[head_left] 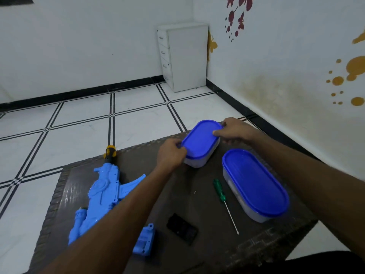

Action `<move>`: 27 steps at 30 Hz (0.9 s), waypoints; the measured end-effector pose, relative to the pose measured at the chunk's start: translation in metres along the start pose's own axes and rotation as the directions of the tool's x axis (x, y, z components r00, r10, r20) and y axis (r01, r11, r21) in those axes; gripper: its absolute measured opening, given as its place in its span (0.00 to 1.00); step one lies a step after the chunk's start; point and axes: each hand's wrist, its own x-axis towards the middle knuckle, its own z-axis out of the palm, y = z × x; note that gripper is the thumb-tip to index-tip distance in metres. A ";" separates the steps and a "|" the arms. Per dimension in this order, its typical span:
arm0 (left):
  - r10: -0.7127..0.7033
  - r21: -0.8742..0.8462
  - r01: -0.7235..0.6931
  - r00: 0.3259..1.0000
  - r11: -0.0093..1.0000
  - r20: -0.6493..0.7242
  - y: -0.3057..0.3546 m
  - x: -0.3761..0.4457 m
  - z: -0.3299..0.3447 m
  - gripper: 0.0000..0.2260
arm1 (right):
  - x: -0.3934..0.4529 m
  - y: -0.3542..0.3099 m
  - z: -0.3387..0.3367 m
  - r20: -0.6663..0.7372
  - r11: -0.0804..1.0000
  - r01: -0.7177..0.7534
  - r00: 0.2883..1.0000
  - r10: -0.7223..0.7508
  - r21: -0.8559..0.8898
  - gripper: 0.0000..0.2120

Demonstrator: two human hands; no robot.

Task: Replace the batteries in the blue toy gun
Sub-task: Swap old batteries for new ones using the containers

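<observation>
Head view showed both hands on the smaller blue-lidded container [199,144] at the far side of the dark tabletop [217,254]. The left hand [170,154] had its grip curled over the near-left rim of the lid, fingertips pinching the edge. The right hand [232,129] gripped the far-right end of the same lid, thumb lying on top and fingers hooked over the rim. The lid looked seated on the clear tub, though whether any edge had lifted could not be told.

Just right of and nearer than that two-handed grip stood a larger blue-lidded container [254,184], closed, apart from the smaller one. Between it and the left forearm lay a green-handled screwdriver [224,202], its shaft pointing toward the person. A tiny pale speck that could be a screw [195,192] lay left of the screwdriver handle.

Well left of the grip and nearer the person, the blue toy gun [104,196] lay flat on the tabletop, its yellow and black muzzle reaching the far edge and its body partly crossed by the left forearm. Near the stock end sat a separate blue piece [145,242], and just right of that a black battery cover [181,230] lay flat.

Beyond the tabletop, a white drawer cabinet [183,56] stood in the room's corner on a tiled floor [79,119].
</observation>
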 end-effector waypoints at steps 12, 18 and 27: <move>-0.209 -0.456 0.234 0.972 0.859 0.105 0.022 0.002 0.032 0.11 | 0.005 0.001 0.003 -0.136 0.976 0.060 0.990 -0.032 0.208 0.14; -0.183 -0.396 0.202 0.979 0.896 0.087 0.018 -0.007 0.029 0.19 | -0.006 0.008 0.001 -0.195 0.989 0.056 0.980 -0.028 0.139 0.19; 0.026 -0.198 -0.019 0.999 0.980 0.034 0.003 -0.067 0.017 0.02 | -0.075 0.046 -0.003 0.031 0.987 0.124 0.992 -0.121 -0.106 0.18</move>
